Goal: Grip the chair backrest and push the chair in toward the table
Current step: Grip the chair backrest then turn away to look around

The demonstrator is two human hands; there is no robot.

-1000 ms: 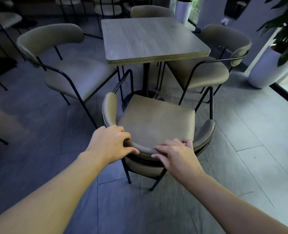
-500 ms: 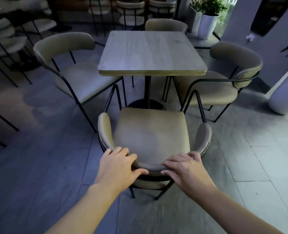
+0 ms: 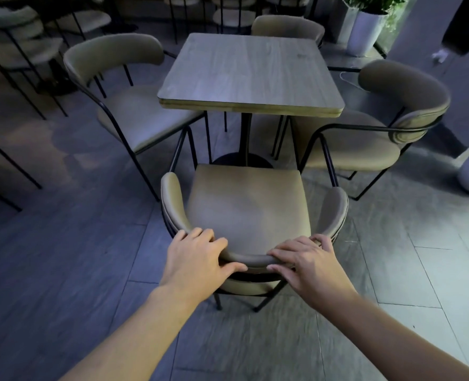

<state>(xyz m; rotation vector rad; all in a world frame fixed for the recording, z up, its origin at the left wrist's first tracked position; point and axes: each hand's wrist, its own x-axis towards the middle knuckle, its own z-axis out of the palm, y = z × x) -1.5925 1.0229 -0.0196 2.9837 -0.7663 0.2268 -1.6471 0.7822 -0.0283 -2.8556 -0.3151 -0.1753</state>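
While both hands [image 3: 197, 259] [image 3: 310, 262] clamp the curved padded backrest [image 3: 251, 258], the square woodgrain table [image 3: 251, 70] stands beyond.

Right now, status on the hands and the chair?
Left hand and right hand gripping the backrest. Chair seat short of the table. Nothing between them.

chair [image 3: 244, 204] before table [image 3: 251, 70] | hands on backrest [image 3: 251, 259]

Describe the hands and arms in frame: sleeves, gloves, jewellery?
Both the left hand and right hand are bare: no gloves, and no rings, watch or bands show. Both forearms are uncovered to the frame's edge, with no sleeve in view. Nails look short and unpainted.
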